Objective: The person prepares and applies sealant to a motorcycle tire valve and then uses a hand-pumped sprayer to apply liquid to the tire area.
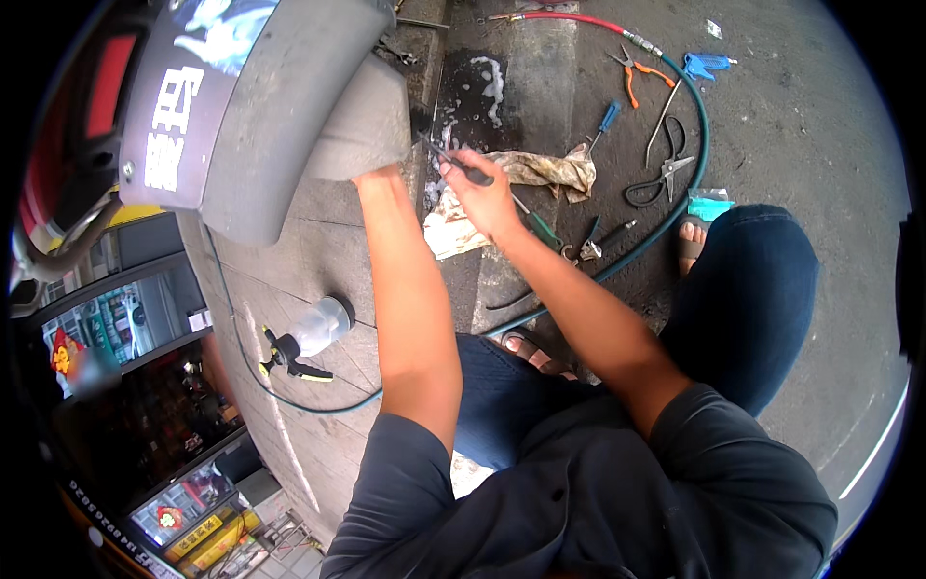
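Observation:
My left forearm (405, 280) reaches up under the grey mud flap (362, 121) of a vehicle's dark rear fender (289, 106). The flap hides my left hand from the wrist on. Just right of the flap, my right hand (487, 201) grips a slim tool with a dark handle (476, 177). Its thin shaft points up and left toward the flap's edge; the tip is too small to make out. Under and beside my right hand lies a stained, crumpled cloth (555, 174). A green-handled tool (545, 232) is on the ground below my right wrist.
Orange-handled pliers (632, 77), a blue screwdriver (606, 121), black scissors (666, 179) and a blue air gun (704, 66) lie at right. A green hose (702, 125) curves around them. A spray bottle (318, 326) lies at left. White foam (492, 82) wets the pavement.

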`<state>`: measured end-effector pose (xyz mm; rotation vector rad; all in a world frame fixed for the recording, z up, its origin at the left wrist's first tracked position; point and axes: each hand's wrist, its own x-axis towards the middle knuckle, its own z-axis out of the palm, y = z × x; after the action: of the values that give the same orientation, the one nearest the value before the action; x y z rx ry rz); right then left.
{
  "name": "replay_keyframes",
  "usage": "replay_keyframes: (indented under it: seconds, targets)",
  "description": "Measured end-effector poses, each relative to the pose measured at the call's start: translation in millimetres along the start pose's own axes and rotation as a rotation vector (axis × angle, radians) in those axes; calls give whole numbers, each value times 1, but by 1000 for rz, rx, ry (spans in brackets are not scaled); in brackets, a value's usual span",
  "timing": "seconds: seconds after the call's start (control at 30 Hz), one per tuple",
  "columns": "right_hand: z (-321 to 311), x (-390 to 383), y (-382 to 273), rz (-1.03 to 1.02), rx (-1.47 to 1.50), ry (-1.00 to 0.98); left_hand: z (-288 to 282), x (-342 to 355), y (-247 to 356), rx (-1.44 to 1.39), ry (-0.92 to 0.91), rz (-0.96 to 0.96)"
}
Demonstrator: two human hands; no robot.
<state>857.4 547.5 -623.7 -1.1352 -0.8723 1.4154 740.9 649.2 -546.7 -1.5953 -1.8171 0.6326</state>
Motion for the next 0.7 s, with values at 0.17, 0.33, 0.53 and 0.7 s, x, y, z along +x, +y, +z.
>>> replay_keyframes:
  seconds: [0.17, 0.33, 0.53, 0.7]
  targets:
    - [-1, 0, -16, -20, -17, -17, 18, 12, -14, 107, -45, -112]
    - [-16, 10, -23, 14, -138, -104, 35, 14, -23, 225, -94, -139]
    - [-22, 14, -31, 91, -121, -156, 38, 0, -31, 297, -176, -151]
    - [-22, 17, -26, 133, 13, -113, 39, -1, -21, 311, -202, -130]
